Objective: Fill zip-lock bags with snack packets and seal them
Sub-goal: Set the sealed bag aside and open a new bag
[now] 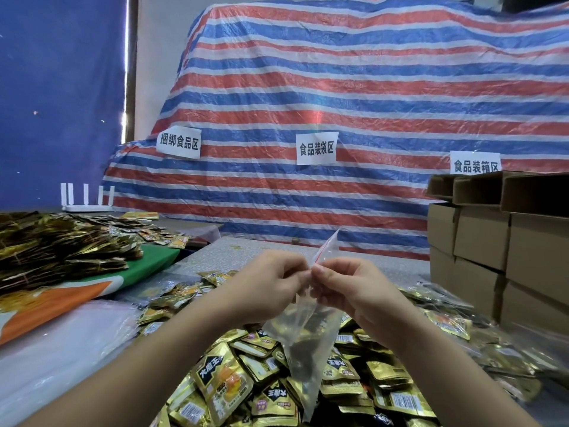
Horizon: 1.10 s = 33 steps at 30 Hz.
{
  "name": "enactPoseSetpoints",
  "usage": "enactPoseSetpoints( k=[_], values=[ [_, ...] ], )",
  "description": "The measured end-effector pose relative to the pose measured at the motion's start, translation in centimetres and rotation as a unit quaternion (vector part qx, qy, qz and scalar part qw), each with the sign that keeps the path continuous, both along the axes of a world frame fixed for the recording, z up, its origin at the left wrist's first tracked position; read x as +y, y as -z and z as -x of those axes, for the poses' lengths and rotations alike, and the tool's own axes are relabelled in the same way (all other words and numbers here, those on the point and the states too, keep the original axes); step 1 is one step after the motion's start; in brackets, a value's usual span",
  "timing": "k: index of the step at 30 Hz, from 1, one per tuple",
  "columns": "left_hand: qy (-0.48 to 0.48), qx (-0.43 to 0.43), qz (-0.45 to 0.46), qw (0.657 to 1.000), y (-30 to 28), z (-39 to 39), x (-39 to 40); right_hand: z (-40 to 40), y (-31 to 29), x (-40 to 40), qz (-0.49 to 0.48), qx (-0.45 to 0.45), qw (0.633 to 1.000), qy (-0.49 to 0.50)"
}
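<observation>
Left hand (271, 285): raised above the table, fingertips pinched on the mouth of the zip-lock bag (303, 337), touching the right hand
Right hand (348, 288): pinched on the same mouth edge from the other side; the two hands meet at the strip
Zip-lock bag: clear, hanging tilted from the pinch; a corner with a red line (326, 246) stands up behind the fingertips; dark contents show faintly inside, count not readable
Step in hand: judged to be working the zip strip, either parting it or pressing it closed; which one cannot be told
Snack packets (271, 383): gold loose heap directly under the bag, at the near edge of the table (246, 248)
Left side of table: bundled gold packets (61, 248) on a green and orange cloth (92, 291)
Right side: stacked cardboard boxes (492, 238)
Behind: striped tarpaulin (338, 87) with paper signs (316, 148)
Risk 1: strip halves misaligned under the pinch would leave a gap, so contents could fall out when the bag is set down
Risk 2: thin film caught in the strip would block a full seal
Risk 3: grip on one corner only; the hanging weight could pull the bag from the fingertips into the heap
</observation>
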State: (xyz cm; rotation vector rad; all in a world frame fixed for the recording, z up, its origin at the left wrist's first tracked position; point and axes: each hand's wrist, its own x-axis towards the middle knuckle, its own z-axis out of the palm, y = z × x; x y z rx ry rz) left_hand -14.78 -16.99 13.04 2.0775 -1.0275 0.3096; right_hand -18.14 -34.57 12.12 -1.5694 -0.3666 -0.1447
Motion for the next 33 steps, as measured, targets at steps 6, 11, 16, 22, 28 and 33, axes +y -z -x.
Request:
enactPoseSetpoints(
  k=[6,11,16,22,28,33],
  values=[
    [-0.070,-0.060,0.040,0.995,0.9,-0.8,-0.6,-0.3,-0.1,0.4,0.076,-0.030,0.986,0.145],
    [-0.177,0.005,0.133,0.975,0.7,-3.4,1.7,0.1,-0.2,-1.6,0.185,-0.059,0.922,0.334],
    [-0.208,0.007,0.103,0.973,0.8,-3.9,2.1,0.8,-0.2,-1.9,0.282,-0.078,0.881,0.372],
    [-0.160,0.015,0.038,0.986,-0.1,-2.3,1.9,1.0,-0.6,-1.2,0.397,-0.085,0.839,0.363],
    [-0.111,-0.032,-0.020,0.993,-1.2,-1.2,1.6,0.8,-3.2,0.2,0.453,-0.239,0.785,0.348],
    [-0.123,-0.074,-0.044,0.989,-1.6,-0.9,1.5,0.0,-5.9,0.6,0.421,-0.204,0.811,0.351]
  ],
)
